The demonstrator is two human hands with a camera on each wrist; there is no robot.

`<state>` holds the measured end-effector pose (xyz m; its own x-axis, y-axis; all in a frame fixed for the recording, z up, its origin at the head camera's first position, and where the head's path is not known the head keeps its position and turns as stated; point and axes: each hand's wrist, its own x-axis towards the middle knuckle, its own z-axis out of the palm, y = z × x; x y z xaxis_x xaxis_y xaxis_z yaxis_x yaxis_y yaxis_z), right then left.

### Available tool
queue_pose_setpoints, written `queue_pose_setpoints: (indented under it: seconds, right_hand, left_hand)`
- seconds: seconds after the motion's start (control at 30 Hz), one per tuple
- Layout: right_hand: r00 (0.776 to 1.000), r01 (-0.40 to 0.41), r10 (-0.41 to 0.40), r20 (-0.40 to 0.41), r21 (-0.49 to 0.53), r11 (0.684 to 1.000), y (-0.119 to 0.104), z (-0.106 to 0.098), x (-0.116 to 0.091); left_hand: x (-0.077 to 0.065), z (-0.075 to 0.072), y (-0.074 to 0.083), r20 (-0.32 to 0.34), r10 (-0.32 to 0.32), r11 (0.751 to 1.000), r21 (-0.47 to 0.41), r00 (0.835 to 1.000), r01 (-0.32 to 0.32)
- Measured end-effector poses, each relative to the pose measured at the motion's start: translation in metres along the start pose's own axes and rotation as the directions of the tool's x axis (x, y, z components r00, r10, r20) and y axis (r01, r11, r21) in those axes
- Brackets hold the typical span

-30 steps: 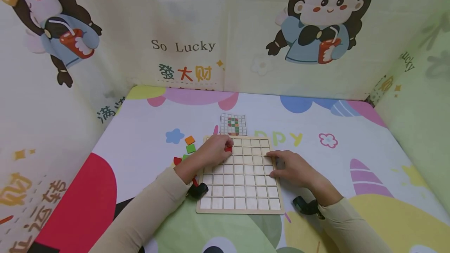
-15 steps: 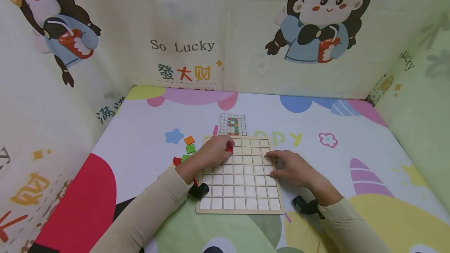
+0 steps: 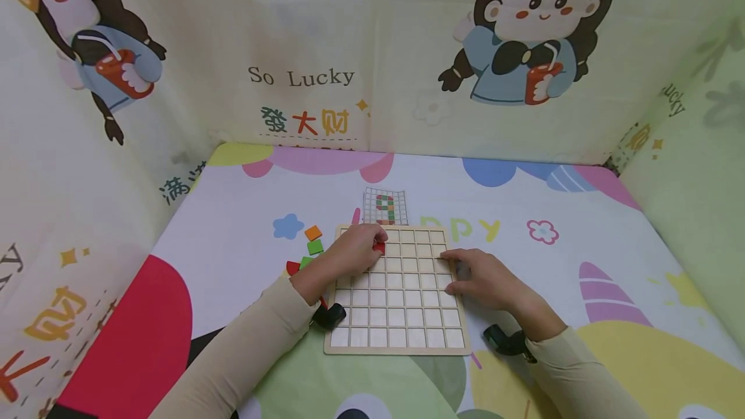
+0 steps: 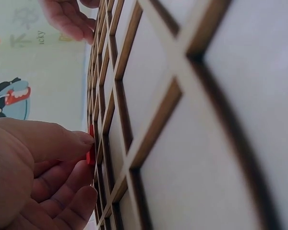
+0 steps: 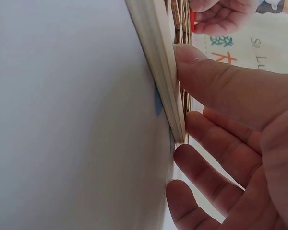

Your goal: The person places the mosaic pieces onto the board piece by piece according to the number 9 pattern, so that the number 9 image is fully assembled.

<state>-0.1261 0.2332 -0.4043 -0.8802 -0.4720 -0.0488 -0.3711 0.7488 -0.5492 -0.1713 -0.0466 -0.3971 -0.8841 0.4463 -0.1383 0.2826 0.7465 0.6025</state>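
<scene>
My left hand (image 3: 356, 249) is over the upper left of a wooden grid board (image 3: 398, 350), pinching a small red tile (image 3: 379, 248) between thumb and fingers. In the left wrist view the red tile (image 4: 90, 146) stands on edge right at the grid bars, its far side hidden by the thumb. At the board's right edge my right hand (image 3: 487, 277) rests with thumb and fingers spread apart. The right wrist view shows its thumb (image 5: 201, 64) touching the board's rim (image 5: 156, 57), the other fingers relaxed along the edge.
Behind the board lies a gridded card (image 3: 387, 205) with a coloured 9-like pattern. Left of the board are loose tiles: an orange one (image 3: 313, 233), a green one (image 3: 315, 247) and a red one (image 3: 293, 268), with others partly hidden by the left arm. A patterned cloth covers the table.
</scene>
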Motion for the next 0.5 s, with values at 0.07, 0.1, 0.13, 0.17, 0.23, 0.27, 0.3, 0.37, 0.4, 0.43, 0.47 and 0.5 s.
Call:
queue_pose_setpoints:
  seconds: [0.07, 0.1, 0.13, 0.17, 0.23, 0.27, 0.3, 0.37, 0.4, 0.43, 0.47, 0.5]
  right_hand:
    - [1.000, 0.001, -0.001, -0.001, -0.003, 1.000, -0.0001, 0.0000, 0.0000]
    - [1.000, 0.002, -0.002, -0.002, -0.005, 1.000, -0.0002, -0.0001, 0.0000]
    - [1.000, 0.003, -0.003, -0.003, -0.007, 1.000, -0.0003, -0.0001, 0.0000]
    - [1.000, 0.002, -0.002, -0.004, -0.007, 1.000, -0.0005, -0.0002, 0.0000]
    - [1.000, -0.003, 0.003, -0.003, -0.007, 1.000, -0.0010, -0.0004, -0.0001]
    - [1.000, -0.007, 0.007, -0.002, -0.005, 1.000, -0.0012, -0.0004, -0.0001]
    - [1.000, -0.011, 0.011, 0.000, -0.002, 1.000, -0.0015, -0.0004, -0.0001]
    - [1.000, -0.016, 0.016, 0.002, 0.001, 1.000, -0.0018, -0.0003, 0.0000]
    - [1.000, -0.018, 0.018, 0.003, 0.001, 1.000, -0.0018, -0.0002, 0.0000]
    - [1.000, -0.018, 0.018, 0.002, 0.000, 1.000, -0.0018, -0.0001, 0.0001]
    - [1.000, -0.018, 0.018, 0.001, 0.000, 1.000, -0.0019, 0.0001, 0.0000]
    - [1.000, -0.017, 0.017, 0.000, 0.000, 1.000, -0.0017, 0.0002, 0.0000]
  left_hand:
    - [-0.0003, 0.0002, 0.0000, -0.001, -0.003, 1.000, 0.001, 1.000, 0.003]
    - [-0.0004, 0.0002, 0.0001, -0.003, -0.004, 1.000, 0.003, 1.000, 0.004]
    - [-0.0005, 0.0003, 0.0001, -0.005, -0.004, 1.000, 0.005, 1.000, 0.004]
    - [-0.0005, 0.0003, 0.0000, -0.007, -0.004, 1.000, 0.006, 1.000, 0.004]
    - [-0.0008, 0.0004, -0.0001, -0.008, -0.007, 1.000, 0.009, 1.000, 0.007]
    - [-0.0008, 0.0004, -0.0002, -0.009, -0.006, 1.000, 0.011, 1.000, 0.006]
    - [-0.0008, 0.0003, -0.0003, -0.010, -0.006, 1.000, 0.012, 1.000, 0.006]
    - [-0.0010, 0.0002, -0.0004, -0.013, -0.005, 1.000, 0.010, 1.000, 0.005]
    - [-0.0012, 0.0001, -0.0004, -0.014, -0.006, 1.000, 0.009, 1.000, 0.006]
    - [-0.0011, 0.0002, -0.0007, -0.014, -0.005, 1.000, 0.008, 1.000, 0.005]
    - [-0.0012, 0.0002, -0.0008, -0.015, -0.006, 1.000, 0.006, 1.000, 0.006]
    - [-0.0013, 0.0003, -0.0009, -0.016, -0.008, 1.000, 0.002, 1.000, 0.008]
